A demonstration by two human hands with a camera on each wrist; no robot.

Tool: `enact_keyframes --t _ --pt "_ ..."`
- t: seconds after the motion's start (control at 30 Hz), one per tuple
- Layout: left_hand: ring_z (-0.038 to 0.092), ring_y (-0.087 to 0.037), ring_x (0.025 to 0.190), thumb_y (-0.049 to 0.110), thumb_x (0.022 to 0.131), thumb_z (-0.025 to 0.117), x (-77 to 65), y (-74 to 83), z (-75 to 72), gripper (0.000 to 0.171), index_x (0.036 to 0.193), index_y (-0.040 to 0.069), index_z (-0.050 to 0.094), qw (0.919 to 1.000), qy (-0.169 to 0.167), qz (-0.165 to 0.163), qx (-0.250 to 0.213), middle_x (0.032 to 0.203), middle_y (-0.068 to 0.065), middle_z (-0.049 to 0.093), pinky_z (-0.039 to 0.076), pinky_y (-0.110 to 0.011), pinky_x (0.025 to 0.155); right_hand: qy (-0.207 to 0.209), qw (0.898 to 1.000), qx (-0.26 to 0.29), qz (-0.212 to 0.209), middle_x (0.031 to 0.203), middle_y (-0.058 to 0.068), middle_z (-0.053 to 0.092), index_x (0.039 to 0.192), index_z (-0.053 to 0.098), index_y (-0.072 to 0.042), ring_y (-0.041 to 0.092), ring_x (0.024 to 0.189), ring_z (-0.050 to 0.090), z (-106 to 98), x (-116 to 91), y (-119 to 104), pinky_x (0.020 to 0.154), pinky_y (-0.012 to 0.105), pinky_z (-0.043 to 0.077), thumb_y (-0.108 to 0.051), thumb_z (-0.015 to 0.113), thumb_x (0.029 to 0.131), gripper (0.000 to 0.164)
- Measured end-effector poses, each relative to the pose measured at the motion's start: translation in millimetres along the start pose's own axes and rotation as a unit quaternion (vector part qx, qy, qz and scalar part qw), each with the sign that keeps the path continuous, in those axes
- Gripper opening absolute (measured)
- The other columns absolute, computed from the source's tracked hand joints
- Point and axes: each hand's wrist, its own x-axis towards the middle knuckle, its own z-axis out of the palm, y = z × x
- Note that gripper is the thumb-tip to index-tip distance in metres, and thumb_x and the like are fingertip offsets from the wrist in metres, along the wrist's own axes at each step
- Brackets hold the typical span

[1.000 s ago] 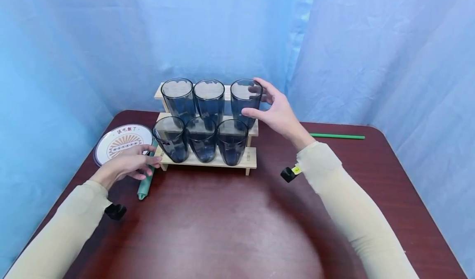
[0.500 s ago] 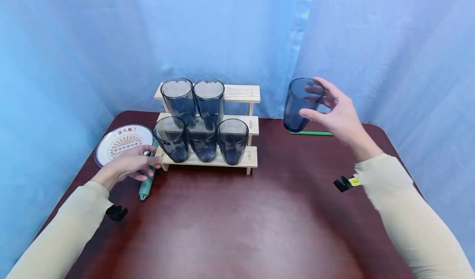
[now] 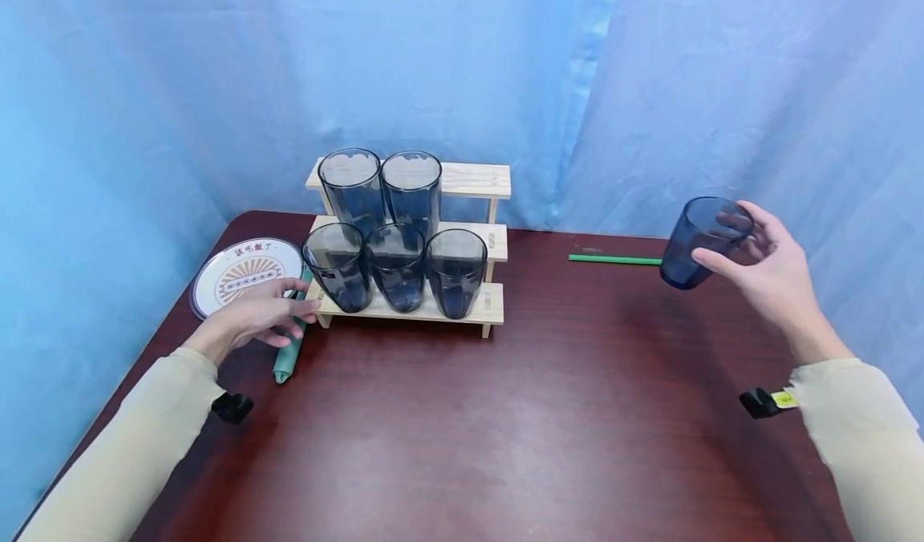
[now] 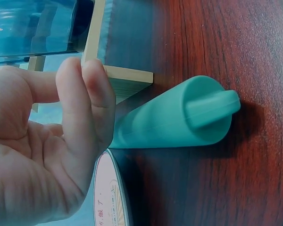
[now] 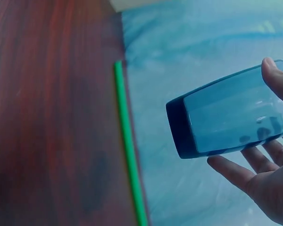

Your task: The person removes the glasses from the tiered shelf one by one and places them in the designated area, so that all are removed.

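Note:
Near the right side of the table, my right hand (image 3: 776, 273) holds a dark blue-grey glass tumbler (image 3: 696, 245) above the surface, thumb on one side and fingers on the other. The right wrist view shows this tumbler tilted, its thick dark base away from the palm. My left hand (image 3: 263, 313) stays at the left end of the wooden tiered rack (image 3: 472, 309), fingers loosely bent and fingertips right at the lowest shelf's corner. Three matching tumblers (image 3: 456, 277) stand in the rack's front row. Behind them are two more tumblers (image 3: 411, 193), partly hidden.
A round patterned plate (image 3: 245, 249) lies at the left, partly behind my left hand. Beside it is a teal cylinder (image 4: 165, 117) with a tab at its end. A thin green stick (image 3: 613, 260) lies along the table's back edge, before the blue curtain (image 3: 462, 61).
My right hand has taken a tumbler from the right of the rack's rear row and carried it right and a little lower. The left hand has stayed at the rack's corner.

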Motion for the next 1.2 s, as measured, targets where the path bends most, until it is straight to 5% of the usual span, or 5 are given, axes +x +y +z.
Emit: enact_keyframes --t 0.23,0.43,0.8,1.0,1.2 --pt "0.063 -0.016 0.073 0.031 0.102 0.063 2.0 1.1 -0.3 0.076 0.157 0.003 0.019 1.0000 0.002 0.000 0.001 0.122 -0.021 0.061 0.061 -0.031 0.063 0.034 0.998 0.023 0.039 0.143 -0.007 0.051 0.158 0.031 -0.025 0.000 0.122 0.051 -12 -2 34 0.084 0.004 0.045 -0.009 0.079 0.090 0.085" --pt "0.064 -0.018 0.076 0.031 0.102 0.063 4.8 3.4 0.5 0.077 0.157 0.002 0.018 1.0000 0.000 0.007 0.006 0.124 -0.022 0.061 0.061 -0.031 0.064 0.042 0.994 0.080 0.065 0.142 -0.005 0.047 0.159 0.029 -0.024 0.004 0.125 0.048 -17 -4 54 0.082 0.003 0.045 -0.007 0.079 0.089 0.087" --pt "0.065 -0.019 0.078 0.030 0.103 0.061 4.9 4.9 0.6 0.076 0.158 0.002 0.016 1.0000 -0.004 0.004 0.005 0.126 -0.023 0.059 0.061 -0.031 0.063 0.025 0.997 0.016 0.073 0.155 0.000 0.038 0.161 0.021 -0.029 0.000 0.130 0.045 -18 -3 75 0.083 0.002 0.044 -0.017 0.076 0.093 0.088" --pt "0.066 -0.019 0.076 0.030 0.102 0.062 3.1 3.4 -0.3 0.076 0.157 0.002 0.018 1.0000 -0.007 0.003 0.003 0.123 -0.021 0.061 0.061 -0.032 0.063 0.028 0.992 0.124 0.024 0.143 0.002 0.049 0.158 0.029 -0.018 0.000 0.117 0.054 -12 -4 90 0.081 0.005 0.048 0.000 0.075 0.090 0.084" --pt "0.066 -0.019 0.078 0.032 0.102 0.062 1.0 0.7 -0.9 0.076 0.157 0.002 0.018 1.0000 -0.007 0.003 0.003 0.123 -0.021 0.060 0.061 -0.032 0.064 0.013 0.999 0.033 0.006 0.142 0.000 0.049 0.159 0.027 -0.021 -0.002 0.116 0.054 -9 2 97 0.082 0.005 0.048 -0.007 0.073 0.094 0.082"
